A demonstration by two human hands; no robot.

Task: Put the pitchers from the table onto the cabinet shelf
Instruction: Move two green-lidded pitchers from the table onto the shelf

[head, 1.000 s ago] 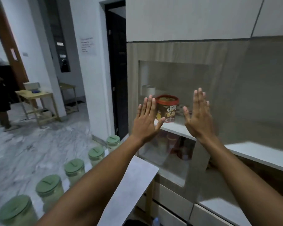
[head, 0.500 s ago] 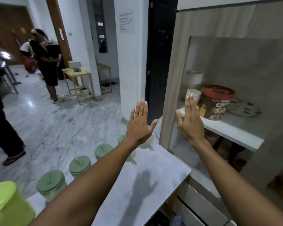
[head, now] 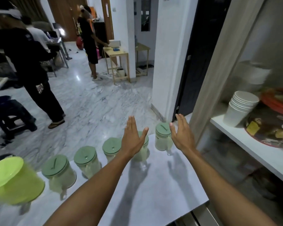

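Two bare forearms reach out over the table (head: 153,193), and both hands are empty, fingers straight and spread flat. A second ago those same flat hands were raised in front of the cabinet's glass door; now they have dropped to the row of pitchers, and the view has swung left and down with them. The left hand (head: 132,139) hovers over the pitcher second from the far end (head: 143,149), hiding most of its lid. The right hand (head: 182,136) sits just beside the farthest pitcher (head: 162,137), its thumb near the green lid; I cannot tell whether it touches.

Three more green-lidded pitchers (head: 87,162) stand along the table's left edge, nearer the camera, and a lime-green one (head: 15,180) is closest of all at the left. None has left the table.

Beyond, on the right, the cabinet shelf (head: 252,152) carries a stack of white paper cups (head: 240,108) and a red-lidded tub (head: 274,124), with bare board in front of them. Farther off, other people stand on the marble floor (head: 88,103).

By my reading, the shift marks the start of the first pickup: the hands are framing the two far pitchers, and the next move calls for closing on a body or handle.
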